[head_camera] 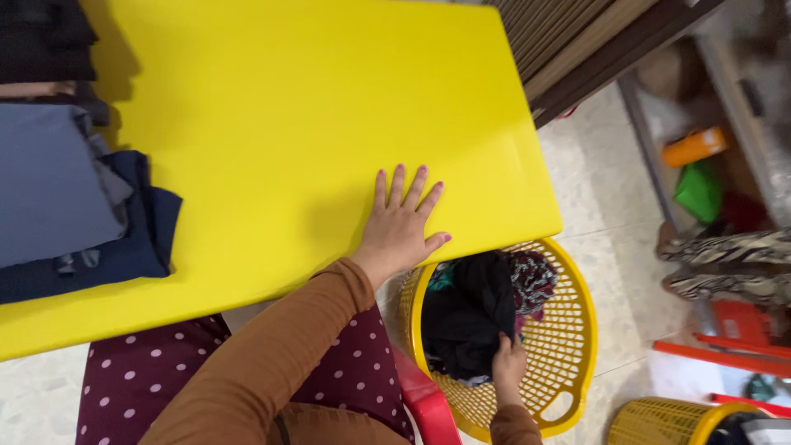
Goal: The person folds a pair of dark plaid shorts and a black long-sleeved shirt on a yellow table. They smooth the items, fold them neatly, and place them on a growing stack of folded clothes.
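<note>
The left hand lies flat on the yellow table, palm down and fingers spread wide, holding nothing, close to the table's near right edge. Its arm in a brown sleeve stretches up from the near side, bent slightly at the wrist. The right hand reaches down to the right, below the table's edge, into a yellow laundry basket on the floor. Its fingers are closed on the dark garment that hangs in a bunch inside the basket, gripping the cloth at its lower right edge.

One dark garment is in that grip; beside it in the same basket sits one patterned piece of cloth, touching the dark one on its right. Two yellow baskets show: the one in use and a second basket at the near right, partly cut off. On the far left of the table lies one stack of folded clothes, grey and navy, well apart from the left hand.

The table is smooth, bright yellow and rectangular. The floor is pale speckled stone. The person sits on a red chair, wearing a maroon dotted garment. To the far right stand shelves with an orange item and a green item on them.
</note>
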